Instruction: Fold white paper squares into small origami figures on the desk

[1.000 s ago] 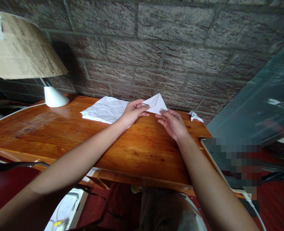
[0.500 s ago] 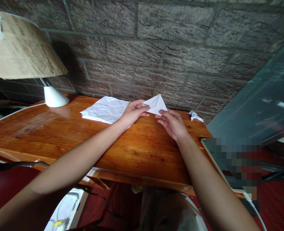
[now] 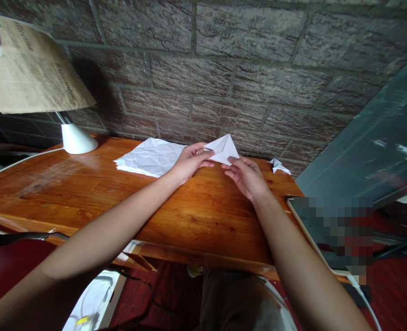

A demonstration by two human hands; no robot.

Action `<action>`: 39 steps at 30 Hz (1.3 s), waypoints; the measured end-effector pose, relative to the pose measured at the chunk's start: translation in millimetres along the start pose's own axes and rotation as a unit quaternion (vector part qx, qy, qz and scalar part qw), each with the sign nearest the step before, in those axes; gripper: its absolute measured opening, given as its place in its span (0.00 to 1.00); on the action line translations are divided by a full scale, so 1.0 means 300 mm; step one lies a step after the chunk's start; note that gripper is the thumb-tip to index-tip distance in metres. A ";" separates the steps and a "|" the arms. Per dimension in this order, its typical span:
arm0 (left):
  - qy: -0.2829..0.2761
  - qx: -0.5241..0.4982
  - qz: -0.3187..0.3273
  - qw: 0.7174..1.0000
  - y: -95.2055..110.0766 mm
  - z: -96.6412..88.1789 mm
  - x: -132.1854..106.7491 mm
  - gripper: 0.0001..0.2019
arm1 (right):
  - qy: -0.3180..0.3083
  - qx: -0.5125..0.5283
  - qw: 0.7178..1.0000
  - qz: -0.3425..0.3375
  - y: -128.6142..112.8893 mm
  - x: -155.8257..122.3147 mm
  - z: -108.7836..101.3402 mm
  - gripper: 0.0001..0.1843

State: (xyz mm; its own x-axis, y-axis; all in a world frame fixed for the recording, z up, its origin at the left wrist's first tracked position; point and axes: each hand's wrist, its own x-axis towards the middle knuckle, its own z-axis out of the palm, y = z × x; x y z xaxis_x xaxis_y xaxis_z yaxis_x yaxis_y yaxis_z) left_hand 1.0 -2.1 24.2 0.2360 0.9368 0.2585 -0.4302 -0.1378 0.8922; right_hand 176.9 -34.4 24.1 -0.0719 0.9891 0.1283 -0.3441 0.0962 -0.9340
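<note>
Two bare hands, one folded white paper between them. The folded paper (image 3: 224, 151) is held up over the far part of the worktop (image 3: 203, 211), tip pointing toward the wall, overlapping triangular flaps facing up. Left hand (image 3: 193, 158): grip pinched on its left corner, thumb on top. Right hand (image 3: 246, 177): grip pinched on its lower right corner, thumb on top, other fingers curled beneath.

Other paper, two lots. One stack of creased white sheets (image 3: 148, 156) lies flat just left of the left hand; several layers at the near edge, exact number cannot be told. One small folded paper piece (image 3: 279, 167) sits near the far right corner, apart from the right hand.

One lamp: white cone base (image 3: 78, 139), shade (image 3: 34, 69) of newsprint-patterned paper, at far left. One tablet-like device (image 3: 319, 239) on the right edge, partly pixelated, white cable at its near end.

Worktop: orange-brown wood, glossy, pale scuffs at left. Behind it, a dark brick-patterned wall (image 3: 210, 78); at right, a bluish translucent panel (image 3: 362, 133). Below: reddish floor (image 3: 399, 289), one open white box (image 3: 115, 294) containing cables.
</note>
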 end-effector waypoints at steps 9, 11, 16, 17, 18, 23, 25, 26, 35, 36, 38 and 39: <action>0.003 -0.004 0.000 1.000 0.003 0.001 -0.002 0.16 | -0.007 -0.001 1.000 -0.007 0.004 0.000 -0.003 0.14; -0.002 -0.002 0.001 1.000 0.002 0.000 -0.002 0.16 | -0.007 0.001 1.000 -0.010 0.004 0.000 -0.002 0.15; -0.011 0.005 0.004 1.000 0.001 -0.001 -0.005 0.15 | -0.013 -0.008 1.000 -0.015 0.009 0.001 -0.004 0.15; -0.011 0.007 0.004 1.000 0.000 -0.001 -0.006 0.16 | -0.015 -0.007 1.000 -0.016 0.010 0.002 -0.005 0.15; -0.013 0.010 0.006 1.000 0.000 0.000 -0.007 0.16 | -0.016 -0.006 1.000 -0.017 0.011 0.002 -0.007 0.15; -0.018 0.079 0.061 0.995 -0.008 0.001 -0.005 0.18 | 0.004 0.013 1.000 -0.018 0.010 0.006 -0.010 0.14; 0.014 0.142 0.119 0.983 -0.018 -0.005 0.000 0.17 | 0.025 0.027 0.999 -0.006 0.008 0.006 -0.005 0.14; 0.037 0.177 0.152 0.972 -0.024 -0.010 0.002 0.16 | 0.033 0.033 0.999 0.004 0.007 0.006 -0.002 0.13; -0.062 0.393 0.405 0.823 -0.024 -0.028 -0.021 0.06 | 0.047 0.089 0.992 0.081 -0.013 0.009 0.010 0.14; -0.074 0.397 0.418 0.814 -0.022 -0.029 -0.021 0.06 | 0.047 0.085 0.991 0.087 -0.016 0.009 0.009 0.16; -0.085 0.406 0.425 0.804 -0.021 -0.032 -0.017 0.06 | 0.043 0.070 0.992 0.094 -0.022 0.009 0.010 0.19; -0.087 0.411 0.423 0.803 -0.021 -0.034 -0.015 0.05 | 0.041 0.063 0.993 0.094 -0.024 0.009 0.011 0.20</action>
State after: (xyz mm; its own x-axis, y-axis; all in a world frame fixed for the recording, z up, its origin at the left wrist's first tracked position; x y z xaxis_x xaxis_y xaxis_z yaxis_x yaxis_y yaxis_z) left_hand -6.2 -2.4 13.6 0.3110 0.3478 0.8845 0.2031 -0.9335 0.2957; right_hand 176.0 -32.9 32.2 -0.0722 0.9944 -0.0772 -0.4463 -0.1014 -0.8891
